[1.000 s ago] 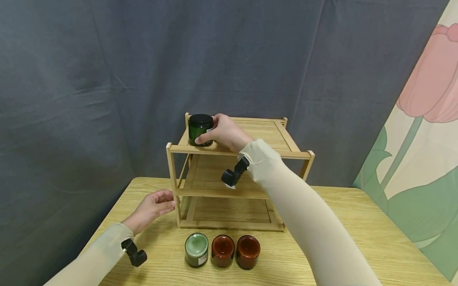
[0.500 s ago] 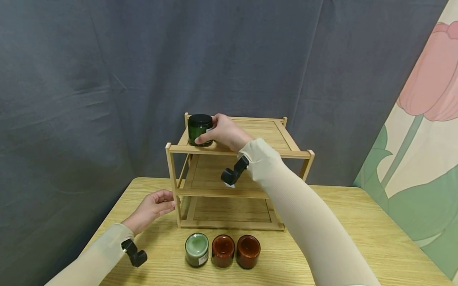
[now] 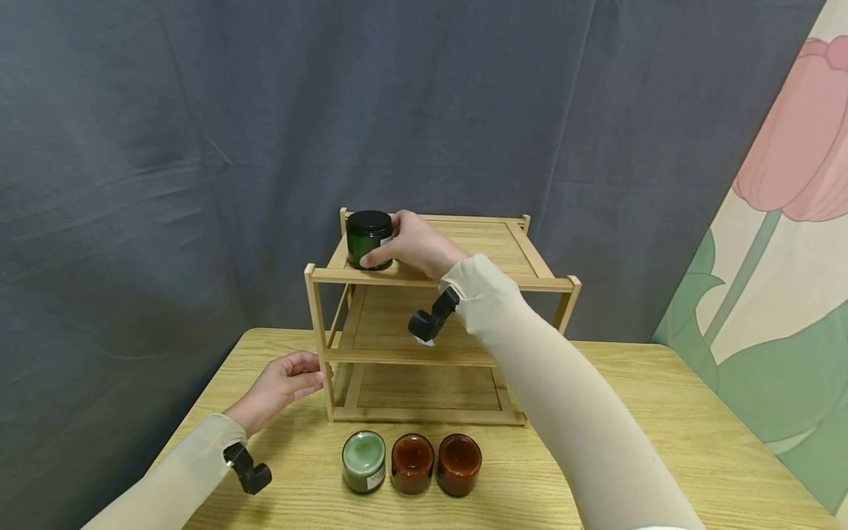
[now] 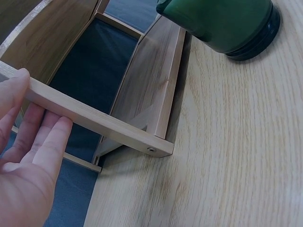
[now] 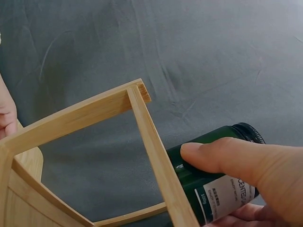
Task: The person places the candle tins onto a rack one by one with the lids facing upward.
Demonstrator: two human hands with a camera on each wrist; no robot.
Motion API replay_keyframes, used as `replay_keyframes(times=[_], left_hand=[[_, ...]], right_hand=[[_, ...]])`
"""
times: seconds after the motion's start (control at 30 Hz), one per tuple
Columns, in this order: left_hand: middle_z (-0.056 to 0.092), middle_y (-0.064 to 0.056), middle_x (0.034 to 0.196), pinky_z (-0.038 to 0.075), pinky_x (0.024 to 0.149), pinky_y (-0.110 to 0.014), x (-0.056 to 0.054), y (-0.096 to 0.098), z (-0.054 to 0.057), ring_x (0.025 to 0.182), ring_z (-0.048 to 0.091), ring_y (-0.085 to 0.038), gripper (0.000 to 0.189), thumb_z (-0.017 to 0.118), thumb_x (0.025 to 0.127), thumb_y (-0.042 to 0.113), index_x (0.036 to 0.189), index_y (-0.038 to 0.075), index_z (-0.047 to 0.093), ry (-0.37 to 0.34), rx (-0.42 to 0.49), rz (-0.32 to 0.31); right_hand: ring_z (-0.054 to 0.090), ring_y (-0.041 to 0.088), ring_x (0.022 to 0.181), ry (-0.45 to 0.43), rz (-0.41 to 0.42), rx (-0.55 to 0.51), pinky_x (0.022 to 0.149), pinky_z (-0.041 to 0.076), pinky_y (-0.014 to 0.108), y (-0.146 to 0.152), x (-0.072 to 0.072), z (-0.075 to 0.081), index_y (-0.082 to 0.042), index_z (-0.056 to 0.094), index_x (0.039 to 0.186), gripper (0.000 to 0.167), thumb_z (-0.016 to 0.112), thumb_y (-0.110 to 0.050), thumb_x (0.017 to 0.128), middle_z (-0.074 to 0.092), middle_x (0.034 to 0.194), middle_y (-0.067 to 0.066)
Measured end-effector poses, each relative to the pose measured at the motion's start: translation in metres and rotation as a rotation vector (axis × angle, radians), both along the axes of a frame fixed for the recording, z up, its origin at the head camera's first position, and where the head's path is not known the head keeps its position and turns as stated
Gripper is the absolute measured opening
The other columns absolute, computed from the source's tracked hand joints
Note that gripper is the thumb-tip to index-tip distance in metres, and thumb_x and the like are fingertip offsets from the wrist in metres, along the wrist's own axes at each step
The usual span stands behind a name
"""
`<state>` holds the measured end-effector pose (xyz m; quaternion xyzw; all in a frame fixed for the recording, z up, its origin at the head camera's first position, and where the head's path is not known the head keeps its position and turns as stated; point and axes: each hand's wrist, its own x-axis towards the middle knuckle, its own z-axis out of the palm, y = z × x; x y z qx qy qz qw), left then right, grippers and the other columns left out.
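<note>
A dark green scented candle jar [image 3: 361, 246] with a black lid stands upright at the left front of the wooden shelf's top tier [image 3: 490, 246]. My right hand [image 3: 424, 246] grips it from the right; in the right wrist view, the thumb lies along the green glass [image 5: 189, 165] beside a white label [image 5: 225, 196]. Lower down, my left hand [image 3: 281, 386] holds the shelf's front left post [image 3: 319, 316]. The left wrist view has that post [image 4: 94, 116] between the thumb and fingers of the left hand [image 4: 33, 170].
On the table [image 3: 629, 412], before the shelf, a green jar [image 3: 364, 464] and two reddish-brown jars, left [image 3: 412, 465] and right [image 3: 459, 465], stand in a row, bases up. The shelf's middle tier [image 3: 384, 324] and bottom tier [image 3: 424, 388] lie beneath. A grey curtain [image 3: 397, 110] hangs behind.
</note>
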<state>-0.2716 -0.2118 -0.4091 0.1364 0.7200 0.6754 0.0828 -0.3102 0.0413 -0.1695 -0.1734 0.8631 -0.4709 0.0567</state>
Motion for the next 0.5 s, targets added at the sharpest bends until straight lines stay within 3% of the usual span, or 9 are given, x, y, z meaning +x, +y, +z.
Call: replay_keyframes(times=[0.5], left_hand=[[0.062, 0.001, 0.106, 0.054, 0.090, -0.024, 0.0007, -0.0024, -0.0001, 0.098, 0.064, -0.009, 0.030, 0.063, 0.093, 0.009, 0.119, -0.003, 0.053, -0.009, 0.005, 0.001]], right_hand=[[0.050, 0.017, 0.100, -0.006, -0.003, -0.004, 0.103, 0.038, 0.035, -0.0030, 0.0005, -0.0012, -0.004, 0.049, 0.118, 0.057, 0.084, -0.007, 0.073, 0.061, 0.117, 0.011]])
